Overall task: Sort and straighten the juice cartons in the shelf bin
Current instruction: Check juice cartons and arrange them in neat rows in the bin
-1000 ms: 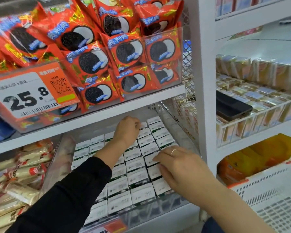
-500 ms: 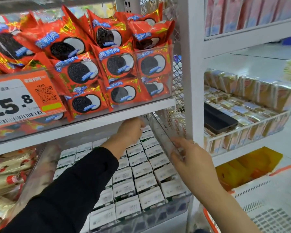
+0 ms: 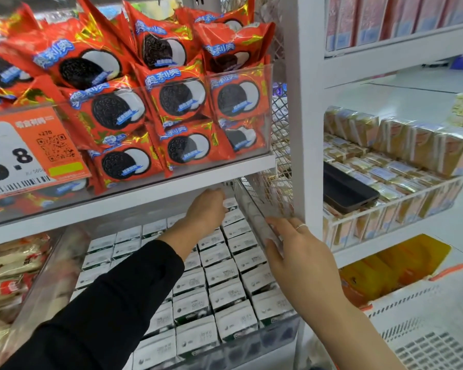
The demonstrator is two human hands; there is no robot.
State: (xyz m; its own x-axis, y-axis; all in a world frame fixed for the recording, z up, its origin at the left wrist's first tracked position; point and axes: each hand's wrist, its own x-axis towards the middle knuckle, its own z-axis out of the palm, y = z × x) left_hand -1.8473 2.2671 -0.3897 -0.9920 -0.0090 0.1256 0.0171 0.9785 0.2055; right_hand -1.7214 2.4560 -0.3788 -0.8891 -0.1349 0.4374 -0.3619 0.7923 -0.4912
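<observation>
The juice cartons point(image 3: 226, 292) stand upright in tight rows inside the clear shelf bin point(image 3: 254, 209), white tops facing you, filling it from the front wall to the back with almost no gaps between neighbours. The bin sits on the lower shelf, directly under the white shelf board point(image 3: 134, 197), so the room above the back rows is shallow.

Your left hand point(image 3: 207, 209), in a black sleeve point(image 3: 112, 303), reaches deep under that board to the back rows; its fingers curl down toward the carton tops, but you cannot tell whether they pinch a carton or only rest there, since the fingertips are hidden.

Your right hand point(image 3: 297, 252) is at the bin's right wall, fingers fairly straight and close together, laid against the clear panel near its top edge; a ring point(image 3: 301, 226) shows on one finger. Just beside this hand rises the white upright post point(image 3: 302, 116), leaving a narrow gap between bin wall and post.

Above, red cookie packs point(image 3: 177, 100) fill another clear bin with an orange price tag point(image 3: 30, 153). Right of the post, a wire tray point(image 3: 396, 206) holds yellow cartons and a dark phone point(image 3: 345, 190). A white basket point(image 3: 425, 316) sits at lower right.
</observation>
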